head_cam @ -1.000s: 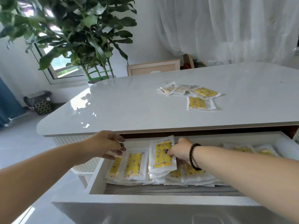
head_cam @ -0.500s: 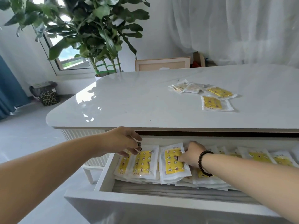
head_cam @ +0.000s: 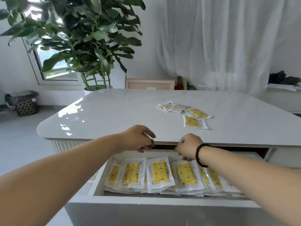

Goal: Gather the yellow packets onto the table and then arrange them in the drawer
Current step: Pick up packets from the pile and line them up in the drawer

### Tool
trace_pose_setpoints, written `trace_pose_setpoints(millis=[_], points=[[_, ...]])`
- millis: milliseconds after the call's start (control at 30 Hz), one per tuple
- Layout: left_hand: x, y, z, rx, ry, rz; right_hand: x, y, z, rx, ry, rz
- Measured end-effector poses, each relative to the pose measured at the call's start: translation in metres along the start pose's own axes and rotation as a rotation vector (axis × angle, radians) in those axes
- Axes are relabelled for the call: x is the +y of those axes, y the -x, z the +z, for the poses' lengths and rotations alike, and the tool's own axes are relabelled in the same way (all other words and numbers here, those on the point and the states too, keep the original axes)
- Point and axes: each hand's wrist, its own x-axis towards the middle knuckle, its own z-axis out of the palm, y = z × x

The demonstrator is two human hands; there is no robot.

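The white drawer [head_cam: 162, 201] stands pulled out under the white table [head_cam: 114, 111]. Several yellow packets [head_cam: 160, 172] in clear wrappers lie in a row inside it, overlapping. My left hand [head_cam: 138, 140] hovers above the drawer's back left with its fingers loosely curled and nothing in them. Just right of it, my right hand [head_cam: 187, 148], a dark bead bracelet on its wrist, hangs over the packets with its fingers curled downward, holding nothing. On the tabletop lie two yellow packets [head_cam: 193, 122] and some paler packets [head_cam: 171, 107].
A large potted plant [head_cam: 84, 46] stands behind the table's far left corner. A wooden frame [head_cam: 149, 84] leans behind the far edge, and white curtains [head_cam: 228, 46] hang at the back. On the floor at the left sits a patterned bag [head_cam: 26, 107].
Both hands have lifted off the packets in the drawer and risen toward the table's front edge. My right hand has let go of the packet it was touching. The camera has tilted up.
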Motion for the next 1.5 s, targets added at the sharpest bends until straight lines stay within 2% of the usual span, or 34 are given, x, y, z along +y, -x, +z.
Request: trace_pose_setpoints(millis=[67, 200, 267, 367, 433, 500, 567, 633, 833, 900, 967, 1033, 1233, 1500], points=[[0.006, -0.005, 0.008, 0.054, -0.031, 0.041, -0.004, 0.001, -0.019, 0.098, -0.019, -0.037], [0.003, -0.024, 0.035, 0.261, -0.321, 0.1, -0.002, -0.004, -0.04, 0.254, 0.075, -0.032], [0.001, -0.038, 0.05, 0.321, -0.388, 0.126, 0.006, -0.015, -0.042, 0.321, 0.103, -0.025], [0.002, -0.063, 0.065, 0.353, -0.422, 0.166, 0.018, -0.038, -0.04, 0.412, 0.078, -0.009], [0.004, -0.086, 0.07, 0.307, -0.565, 0.123, 0.026, -0.055, -0.038, 0.453, 0.038, 0.002], [0.007, -0.114, 0.07, 0.244, -0.714, 0.062, 0.032, -0.075, -0.036, 0.457, -0.009, -0.003], [0.014, -0.143, 0.065, 0.233, -0.671, 0.02, 0.037, -0.097, -0.035, 0.456, -0.036, -0.034], [0.017, -0.173, 0.06, 0.281, -0.665, 0.061, 0.038, -0.121, -0.036, 0.455, -0.02, -0.067], [0.028, -0.26, 0.05, 0.366, -0.687, 0.255, 0.039, -0.177, -0.039, 0.41, 0.303, -0.08], [0.034, -0.285, 0.046, 0.331, -0.732, 0.294, 0.04, -0.19, -0.04, 0.376, 0.37, -0.057], [0.038, -0.3, 0.045, 0.245, -0.789, 0.241, 0.041, -0.196, -0.044, 0.333, 0.408, -0.036], [0.04, -0.303, 0.043, 0.184, -0.845, 0.178, 0.041, -0.199, -0.047, 0.307, 0.44, -0.031], [0.036, -0.278, 0.039, 0.203, -0.88, 0.198, 0.042, -0.186, -0.044, 0.284, 0.453, -0.048], [0.016, -0.198, 0.036, 0.169, -0.843, 0.18, 0.043, -0.125, -0.036, 0.24, 0.43, -0.094]])
